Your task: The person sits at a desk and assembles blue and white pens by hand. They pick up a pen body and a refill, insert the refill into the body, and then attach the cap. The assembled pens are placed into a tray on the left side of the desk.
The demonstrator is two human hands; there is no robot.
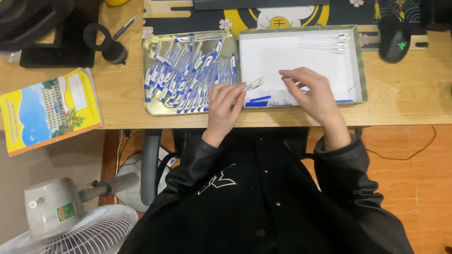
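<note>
In the head view, mid-frame, the left hand [225, 106] is pinching a clear pen barrel [253, 84], its long axis slanting up to the right. The right hand [310, 89] is hovering with fingers loosely apart over the white box [359, 61], where three or four pens [327, 43] are lying crosswise, upper right.

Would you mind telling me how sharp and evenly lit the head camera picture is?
Head view: mostly sharp and evenly lit; the white box is washed out, so its clear pens barely show; the metal tray glints at its rim; the left hand is slightly soft.
</note>
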